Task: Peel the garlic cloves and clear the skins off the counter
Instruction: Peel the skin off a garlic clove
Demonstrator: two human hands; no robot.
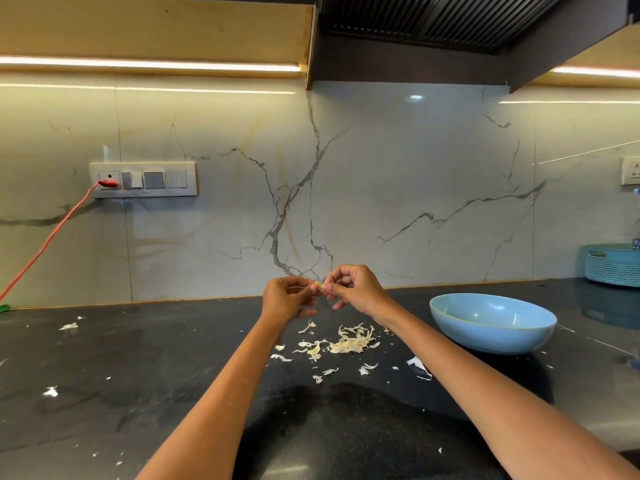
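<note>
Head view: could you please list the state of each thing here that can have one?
Garlic clove: held above the counter, pinched between both hands.
Left hand: pinching the clove.
Right hand: pinching the clove.
Skins: piled and scattered on the counter.
Blue bowl: upright; contents cannot be seen.
Orange plug: in the socket.
Teal basket: upright at the wall.

Garlic clove mid-air, skins on the counter

The small pale clove is raised above the dark counter; papery white skins lie heaped beneath it, left of the blue bowl, with flakes scattered left and nearer.
</note>
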